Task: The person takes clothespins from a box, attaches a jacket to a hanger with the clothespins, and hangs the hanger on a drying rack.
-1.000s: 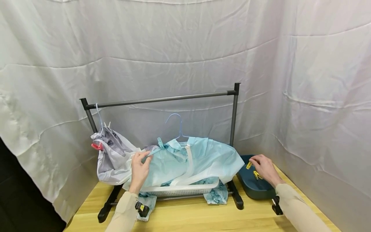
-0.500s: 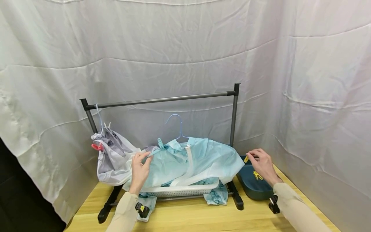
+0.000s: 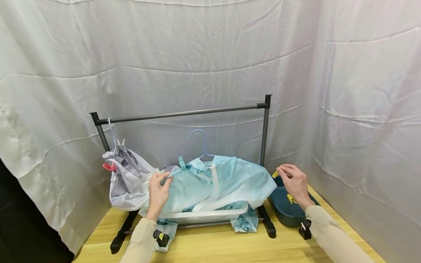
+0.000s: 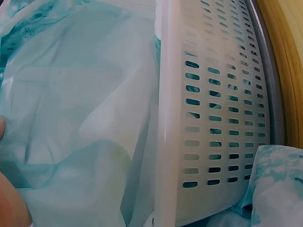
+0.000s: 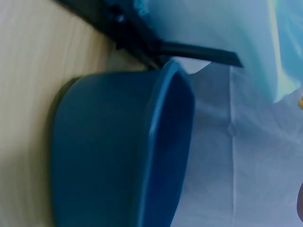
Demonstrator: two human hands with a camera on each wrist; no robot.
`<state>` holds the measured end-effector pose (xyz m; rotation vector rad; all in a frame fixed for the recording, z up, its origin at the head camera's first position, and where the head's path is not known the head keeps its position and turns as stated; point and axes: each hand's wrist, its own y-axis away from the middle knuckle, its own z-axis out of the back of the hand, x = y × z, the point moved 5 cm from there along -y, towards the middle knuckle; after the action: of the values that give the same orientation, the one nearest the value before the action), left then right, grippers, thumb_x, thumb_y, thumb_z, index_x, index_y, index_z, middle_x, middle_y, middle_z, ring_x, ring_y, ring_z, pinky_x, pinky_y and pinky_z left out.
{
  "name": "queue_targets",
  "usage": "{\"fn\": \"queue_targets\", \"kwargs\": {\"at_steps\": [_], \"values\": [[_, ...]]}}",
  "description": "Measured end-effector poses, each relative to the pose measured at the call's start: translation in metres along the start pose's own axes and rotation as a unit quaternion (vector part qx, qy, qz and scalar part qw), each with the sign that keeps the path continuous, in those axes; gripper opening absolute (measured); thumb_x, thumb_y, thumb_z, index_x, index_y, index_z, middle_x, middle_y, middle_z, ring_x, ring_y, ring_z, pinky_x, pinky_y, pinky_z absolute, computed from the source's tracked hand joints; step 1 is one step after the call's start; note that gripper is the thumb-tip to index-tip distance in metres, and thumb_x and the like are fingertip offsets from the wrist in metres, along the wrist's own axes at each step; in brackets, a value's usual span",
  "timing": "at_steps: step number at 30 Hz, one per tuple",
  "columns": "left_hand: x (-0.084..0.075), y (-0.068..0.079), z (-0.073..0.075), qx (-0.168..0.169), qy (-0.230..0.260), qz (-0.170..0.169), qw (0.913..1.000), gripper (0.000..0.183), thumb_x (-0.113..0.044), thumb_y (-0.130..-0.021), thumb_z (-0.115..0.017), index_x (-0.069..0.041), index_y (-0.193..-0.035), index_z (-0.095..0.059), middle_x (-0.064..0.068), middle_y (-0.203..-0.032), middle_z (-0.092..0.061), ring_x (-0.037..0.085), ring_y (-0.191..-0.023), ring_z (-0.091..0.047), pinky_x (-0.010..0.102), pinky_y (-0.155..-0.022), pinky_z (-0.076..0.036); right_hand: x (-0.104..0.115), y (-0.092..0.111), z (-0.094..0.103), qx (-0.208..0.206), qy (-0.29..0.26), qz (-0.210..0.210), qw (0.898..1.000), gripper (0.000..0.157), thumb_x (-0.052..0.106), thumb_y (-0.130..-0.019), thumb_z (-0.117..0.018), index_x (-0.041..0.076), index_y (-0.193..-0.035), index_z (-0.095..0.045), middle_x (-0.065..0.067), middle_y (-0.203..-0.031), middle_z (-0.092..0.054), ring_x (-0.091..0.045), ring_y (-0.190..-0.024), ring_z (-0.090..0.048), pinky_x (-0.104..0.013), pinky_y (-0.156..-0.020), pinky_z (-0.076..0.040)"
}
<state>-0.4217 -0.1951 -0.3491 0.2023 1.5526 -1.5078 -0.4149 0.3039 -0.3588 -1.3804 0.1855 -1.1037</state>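
Note:
A light blue zip jacket point(image 3: 236, 179) lies spread over a white perforated basket point(image 4: 173, 142), a blue hanger point(image 3: 204, 144) standing up from its collar. Left of the collar, a teal clothespin point(image 3: 182, 163) is clipped on the fabric. My left hand point(image 3: 158, 191) pinches the jacket's edge at the shoulder between thumb and fingers. In my right hand point(image 3: 294, 183), a yellow clothespin point(image 3: 275, 174) is pinched at the fingertips, above the dark blue bin point(image 3: 285, 213). Another yellow clothespin point(image 3: 291, 199) lies inside that bin. In the right wrist view, little of the hand shows.
A metal rack rail point(image 3: 184, 112) spans behind the jacket, its black feet point(image 3: 270, 228) on the wooden table point(image 3: 210, 248). At its left end hangs a grey-white garment point(image 3: 131, 186) with a red clothespin point(image 3: 110, 167). Grey curtains point(image 3: 210, 47) enclose the table.
My right hand has lifted the yellow clothespin up out of the bin and moved left towards the jacket. The left hand keeps its place on the shoulder edge.

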Motion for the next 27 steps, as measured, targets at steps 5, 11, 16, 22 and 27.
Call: {"fn": "queue_targets", "kwargs": {"at_steps": [5,11,16,22,27], "values": [[-0.001,-0.001,0.000,0.000,0.002,-0.003,1.0000,0.020,-0.008,-0.090,-0.069,0.000,-0.107,-0.074,0.011,-0.088,-0.052,0.018,-0.086,-0.037,0.034,-0.079,-0.032,0.010,-0.005,-0.003,-0.004,-0.025,-0.009,1.000,0.013,0.018,-0.089,-0.074,0.010,-0.099,-0.077,-0.005,-0.103,-0.070,0.018,-0.082,-0.055,-0.001,-0.072,-0.043],[-0.002,-0.001,0.001,-0.004,0.000,-0.003,1.0000,0.018,-0.007,-0.089,-0.069,0.000,-0.105,-0.074,0.010,-0.088,-0.051,0.017,-0.086,-0.037,0.033,-0.079,-0.032,0.020,-0.006,-0.007,0.000,-0.045,-0.035,0.998,0.015,0.021,-0.090,-0.072,0.010,-0.100,-0.076,-0.005,-0.104,-0.070,0.016,-0.083,-0.056,-0.001,-0.074,-0.044],[-0.002,-0.001,0.001,-0.001,-0.003,0.002,1.0000,0.018,-0.008,-0.090,-0.069,0.000,-0.105,-0.074,0.011,-0.088,-0.051,0.017,-0.088,-0.038,0.034,-0.080,-0.032,0.028,-0.011,-0.010,-0.004,-0.063,-0.053,0.997,0.019,0.023,-0.091,-0.071,0.010,-0.104,-0.076,-0.006,-0.108,-0.071,0.013,-0.084,-0.059,-0.003,-0.075,-0.046],[-0.002,-0.003,0.001,-0.001,0.012,-0.003,0.9999,0.018,-0.007,-0.089,-0.069,0.002,-0.105,-0.074,0.012,-0.088,-0.051,0.018,-0.088,-0.038,0.034,-0.080,-0.032,0.042,-0.016,-0.016,0.009,-0.090,-0.057,0.994,0.019,0.026,-0.090,-0.071,0.014,-0.105,-0.075,-0.005,-0.104,-0.073,0.004,-0.079,-0.064,-0.009,-0.069,-0.050],[0.000,-0.003,0.000,0.004,0.021,0.005,0.9998,0.020,-0.007,-0.089,-0.070,0.001,-0.107,-0.074,0.010,-0.089,-0.051,0.016,-0.087,-0.036,0.032,-0.080,-0.032,0.051,-0.019,-0.022,0.009,-0.094,-0.040,0.995,0.018,0.023,-0.089,-0.073,0.012,-0.103,-0.076,-0.004,-0.098,-0.075,-0.001,-0.077,-0.066,-0.010,-0.065,-0.050]]}}
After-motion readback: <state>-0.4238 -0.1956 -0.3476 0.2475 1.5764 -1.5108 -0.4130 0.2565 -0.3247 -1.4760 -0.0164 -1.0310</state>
